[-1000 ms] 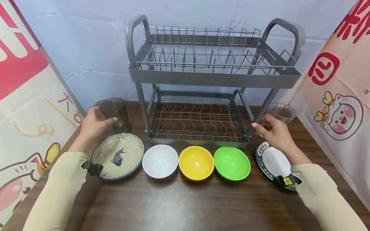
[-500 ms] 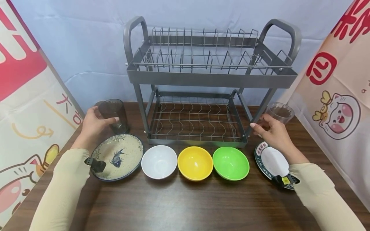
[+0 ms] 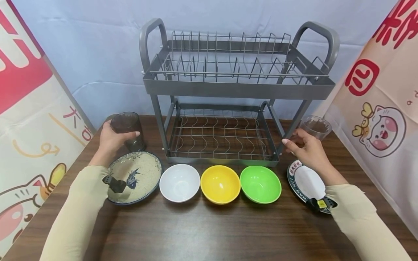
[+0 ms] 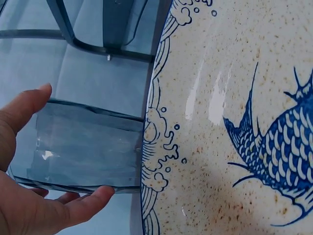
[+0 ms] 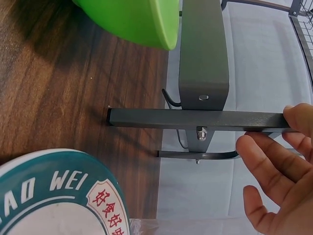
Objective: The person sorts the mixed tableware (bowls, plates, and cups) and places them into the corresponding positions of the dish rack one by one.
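In the head view my left hand (image 3: 112,137) reaches round the dark clear glass (image 3: 132,132) at the left. In the left wrist view the fingers lie along one side of the glass (image 4: 90,152), with the thumb just off the opposite edge; firm contact cannot be told. My right hand (image 3: 308,146) pinches the front right leg of the grey two-tier dish rack (image 3: 238,88); in the right wrist view thumb and fingers (image 5: 261,156) meet on that leg (image 5: 205,119). A second clear glass (image 3: 316,127) stands behind the right hand, partly hidden.
Before the rack sit a white bowl (image 3: 180,183), a yellow bowl (image 3: 220,185) and a green bowl (image 3: 260,185). A fish-patterned plate (image 3: 143,166) lies under the left wrist, a green-rimmed plate (image 3: 308,179) under the right. Printed cloths flank the wooden table (image 3: 209,232).
My left hand has shifted right, further over the dark glass, and its forearm has swung right too. The right hand stays on the rack leg. The view has shifted slightly.
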`<action>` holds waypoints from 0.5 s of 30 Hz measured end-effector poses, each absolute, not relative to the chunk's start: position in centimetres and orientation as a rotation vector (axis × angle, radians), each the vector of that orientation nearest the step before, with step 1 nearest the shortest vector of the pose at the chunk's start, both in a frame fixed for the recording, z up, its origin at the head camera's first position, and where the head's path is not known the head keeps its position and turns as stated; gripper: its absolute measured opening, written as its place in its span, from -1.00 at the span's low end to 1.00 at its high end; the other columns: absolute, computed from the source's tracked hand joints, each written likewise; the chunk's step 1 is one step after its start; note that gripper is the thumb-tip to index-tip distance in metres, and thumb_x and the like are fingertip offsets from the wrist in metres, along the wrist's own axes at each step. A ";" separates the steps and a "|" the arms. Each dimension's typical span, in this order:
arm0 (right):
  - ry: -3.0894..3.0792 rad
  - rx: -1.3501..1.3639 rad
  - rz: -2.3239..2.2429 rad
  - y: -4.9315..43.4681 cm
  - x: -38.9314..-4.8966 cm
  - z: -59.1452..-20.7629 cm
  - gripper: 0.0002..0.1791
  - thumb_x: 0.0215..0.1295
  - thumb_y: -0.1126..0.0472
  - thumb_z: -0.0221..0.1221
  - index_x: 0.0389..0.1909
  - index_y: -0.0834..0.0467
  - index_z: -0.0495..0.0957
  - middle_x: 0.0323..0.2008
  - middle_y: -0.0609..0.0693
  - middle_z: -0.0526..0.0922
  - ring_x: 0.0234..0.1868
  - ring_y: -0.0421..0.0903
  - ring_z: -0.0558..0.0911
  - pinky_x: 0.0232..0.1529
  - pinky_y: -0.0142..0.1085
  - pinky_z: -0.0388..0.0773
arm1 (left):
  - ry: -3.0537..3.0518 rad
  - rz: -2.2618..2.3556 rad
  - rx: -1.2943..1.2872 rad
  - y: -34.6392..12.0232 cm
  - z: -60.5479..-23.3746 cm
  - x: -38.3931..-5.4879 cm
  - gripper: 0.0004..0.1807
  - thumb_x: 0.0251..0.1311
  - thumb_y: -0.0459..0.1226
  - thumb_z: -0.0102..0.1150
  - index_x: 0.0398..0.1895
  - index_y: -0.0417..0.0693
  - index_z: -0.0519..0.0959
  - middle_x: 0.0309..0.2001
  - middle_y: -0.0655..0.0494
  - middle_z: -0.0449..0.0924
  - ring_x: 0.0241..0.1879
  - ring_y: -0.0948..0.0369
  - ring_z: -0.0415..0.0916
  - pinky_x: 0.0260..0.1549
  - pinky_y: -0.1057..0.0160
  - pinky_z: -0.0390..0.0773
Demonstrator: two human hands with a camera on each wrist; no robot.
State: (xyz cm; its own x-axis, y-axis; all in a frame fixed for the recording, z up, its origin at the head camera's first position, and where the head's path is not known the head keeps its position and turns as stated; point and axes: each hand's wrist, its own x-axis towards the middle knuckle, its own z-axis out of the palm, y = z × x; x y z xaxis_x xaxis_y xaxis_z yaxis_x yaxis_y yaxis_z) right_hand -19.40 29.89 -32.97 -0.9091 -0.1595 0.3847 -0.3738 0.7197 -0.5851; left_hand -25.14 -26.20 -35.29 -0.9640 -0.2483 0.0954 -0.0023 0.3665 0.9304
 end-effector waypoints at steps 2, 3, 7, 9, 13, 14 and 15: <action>-2.622 0.411 0.986 29.9 -19.4 -33.0 -0.80 0.32 0.21 0.13 -0.23 0.29 0.42 -0.39 0.27 0.64 -0.46 0.05 0.66 -0.52 -0.50 0.46 | -2.429 -1.586 0.247 -26.1 -35.3 -25.2 0.03 -0.14 -0.24 0.47 0.34 -0.27 0.02 0.20 -0.20 0.20 0.11 0.00 0.23 -0.03 0.04 0.40; -2.621 0.411 0.983 29.9 -19.3 -33.0 -0.80 0.32 0.21 0.13 -0.23 0.30 0.41 -0.39 0.27 0.64 -0.46 0.06 0.66 -0.52 -0.50 0.46 | -2.449 -1.553 0.261 -26.1 -35.3 -25.2 0.04 -0.12 -0.21 0.46 0.35 -0.28 0.00 0.21 -0.21 0.18 0.13 -0.02 0.21 -0.01 0.04 0.38; -2.614 0.418 0.988 29.9 -19.3 -33.0 -0.80 0.32 0.22 0.12 -0.24 0.30 0.41 -0.40 0.27 0.63 -0.46 0.10 0.66 -0.51 -0.50 0.45 | -2.487 -1.509 0.309 -26.1 -35.3 -25.1 0.06 -0.09 -0.12 0.43 0.37 -0.29 -0.03 0.25 -0.25 0.15 0.17 -0.07 0.18 0.02 -0.02 0.36; -2.609 0.424 0.991 29.9 -19.3 -32.9 -0.80 0.31 0.23 0.12 -0.24 0.31 0.41 -0.39 0.28 0.63 -0.45 0.12 0.65 -0.51 -0.51 0.45 | -2.498 -1.489 0.322 -26.1 -35.3 -25.2 0.08 -0.10 -0.09 0.43 0.38 -0.28 -0.04 0.26 -0.25 0.14 0.19 -0.08 0.15 0.07 -0.02 0.31; -2.609 0.427 0.995 29.9 -19.3 -32.9 -0.80 0.31 0.23 0.12 -0.23 0.32 0.40 -0.39 0.29 0.63 -0.44 0.14 0.65 -0.51 -0.52 0.45 | -2.503 -1.469 0.331 -26.1 -35.3 -25.2 0.10 -0.12 -0.07 0.45 0.38 -0.27 -0.04 0.27 -0.25 0.14 0.22 -0.10 0.14 0.09 -0.02 0.28; -2.611 0.425 0.998 29.9 -19.3 -32.9 -0.79 0.31 0.23 0.12 -0.23 0.32 0.40 -0.39 0.29 0.63 -0.44 0.15 0.65 -0.51 -0.51 0.45 | -2.504 -1.466 0.331 -26.1 -35.3 -25.2 0.10 -0.12 -0.08 0.45 0.38 -0.27 -0.03 0.26 -0.25 0.15 0.22 -0.10 0.14 0.10 -0.02 0.27; -2.613 0.423 0.998 29.8 -19.3 -32.9 -0.79 0.31 0.23 0.12 -0.23 0.32 0.40 -0.39 0.29 0.63 -0.44 0.14 0.65 -0.51 -0.51 0.45 | -2.504 -1.464 0.333 -26.1 -35.3 -25.2 0.10 -0.13 -0.08 0.45 0.37 -0.28 -0.03 0.26 -0.25 0.15 0.21 -0.10 0.14 0.10 -0.02 0.27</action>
